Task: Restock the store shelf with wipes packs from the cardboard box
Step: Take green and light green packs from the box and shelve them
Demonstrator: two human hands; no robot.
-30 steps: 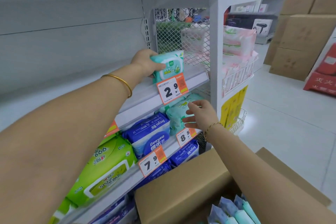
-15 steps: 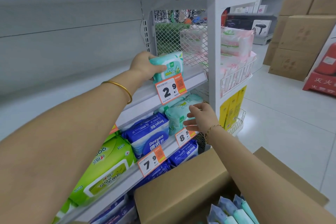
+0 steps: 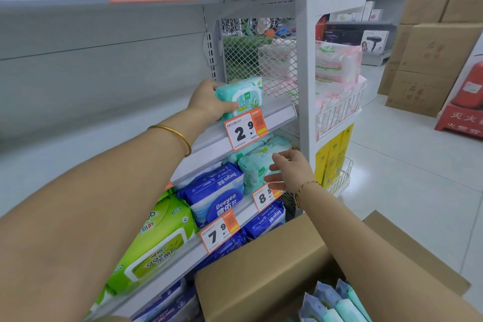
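on shelf [image 3: 279,117], wipes pack [image 3: 243,95] still upright

free room on the shelf board [image 3: 109,142] left of the teal pack [image 3: 243,97], mesh panel [image 3: 261,60] closes its right end, lower shelf [image 3: 244,208] packed full

Left hand [image 3: 206,102]: gold bangle [image 3: 180,135]; right hand [image 3: 293,172]: thin chain bracelet [image 3: 304,187].

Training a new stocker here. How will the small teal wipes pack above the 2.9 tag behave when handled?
Probably soft, not stiff: the teal wipes pack has rounded, pillowy film edges. Likely light, since the left hand alone holds it by one side. Held upright on a narrow edge at the shelf, it may tip once released.
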